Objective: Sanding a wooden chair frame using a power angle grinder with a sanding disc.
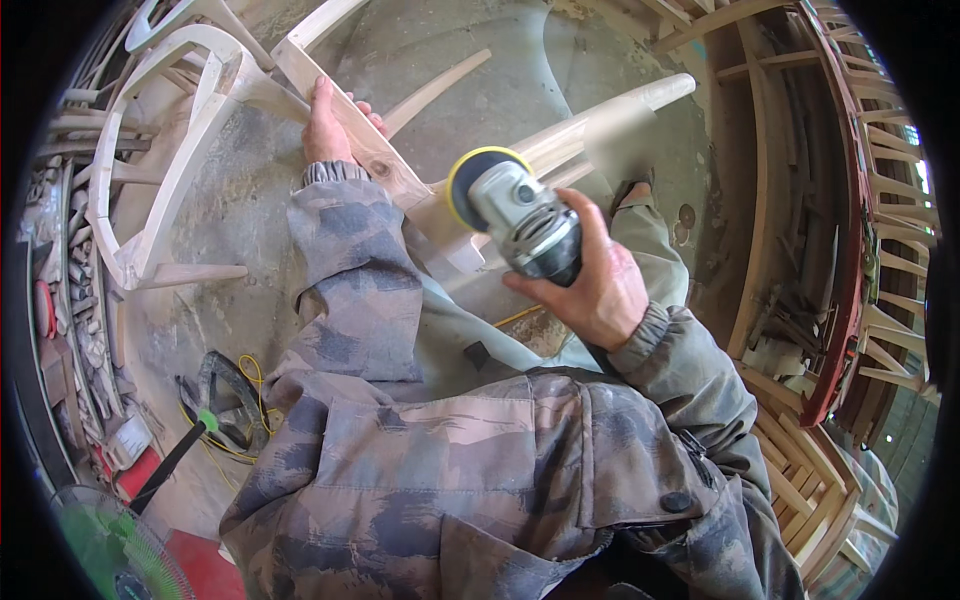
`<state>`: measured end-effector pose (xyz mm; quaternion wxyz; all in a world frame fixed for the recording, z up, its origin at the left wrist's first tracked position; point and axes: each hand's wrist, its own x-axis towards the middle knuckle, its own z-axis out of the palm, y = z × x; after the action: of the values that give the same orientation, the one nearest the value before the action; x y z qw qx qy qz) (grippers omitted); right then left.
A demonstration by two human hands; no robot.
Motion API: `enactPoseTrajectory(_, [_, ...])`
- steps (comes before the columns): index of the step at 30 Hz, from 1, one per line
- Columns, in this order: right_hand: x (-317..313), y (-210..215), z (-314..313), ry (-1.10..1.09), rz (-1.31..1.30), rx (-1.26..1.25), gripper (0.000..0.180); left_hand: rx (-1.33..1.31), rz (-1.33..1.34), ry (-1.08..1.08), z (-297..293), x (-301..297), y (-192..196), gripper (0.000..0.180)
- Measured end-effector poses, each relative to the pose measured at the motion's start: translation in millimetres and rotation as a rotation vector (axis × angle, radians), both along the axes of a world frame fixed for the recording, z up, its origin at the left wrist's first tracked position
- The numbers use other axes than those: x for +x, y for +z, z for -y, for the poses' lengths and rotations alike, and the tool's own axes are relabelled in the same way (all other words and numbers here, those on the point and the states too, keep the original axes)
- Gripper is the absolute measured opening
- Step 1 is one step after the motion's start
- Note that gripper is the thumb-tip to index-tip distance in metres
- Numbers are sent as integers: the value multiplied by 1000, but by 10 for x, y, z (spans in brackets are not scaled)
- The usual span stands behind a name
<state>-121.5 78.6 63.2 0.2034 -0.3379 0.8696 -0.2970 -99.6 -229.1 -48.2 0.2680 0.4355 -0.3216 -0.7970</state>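
My left hand (335, 125) grips the rail of a bare wooden chair frame (383, 168), thumb on the near side and fingertips showing over the far edge. The frame lies tilted across my lap, and its pale legs (665, 92) stick out away from me to the right. In my right hand (600, 285) is an angle grinder (530, 228) with a grey head and black body. Its round, yellow-edged sanding disc (468, 185) sits above the frame's near corner; I cannot tell whether it touches the wood. My palm hides the tool's rear end.
Another wooden chair frame (200, 140) stands on the left. Wood scraps (85, 300) pile along the left edge. A green fan (115, 550) and a black wheel-shaped base (230, 400) with yellow cord are at lower left. Red-edged racks (850, 210) line the right, above stacked wooden frames (805, 480).
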Motion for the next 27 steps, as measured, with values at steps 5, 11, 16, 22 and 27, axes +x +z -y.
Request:
enactPoseTrajectory(5, [49, 53, 69, 49, 38, 21, 86, -6, 33, -9, 55, 31, 56, 53])
enactPoseTrajectory(11, [-104, 80, -53, -23, -5, -5, 85, 12, 26, 37, 54, 17, 149, 50])
enactPoseTrajectory(16, [-442, 96, -222, -150, -88, -57, 82, -7, 34, 4, 121, 25, 58, 52])
enactPoseTrajectory(22, [-1053, -36, -473, -490, -147, -111, 72, -15, 12, -36, 176, -14, -27, 53])
enactPoseTrajectory(27, [-580, -110, -232, -272, -120, -242, 80, -1, 11, -49, 255, -32, -50, 52])
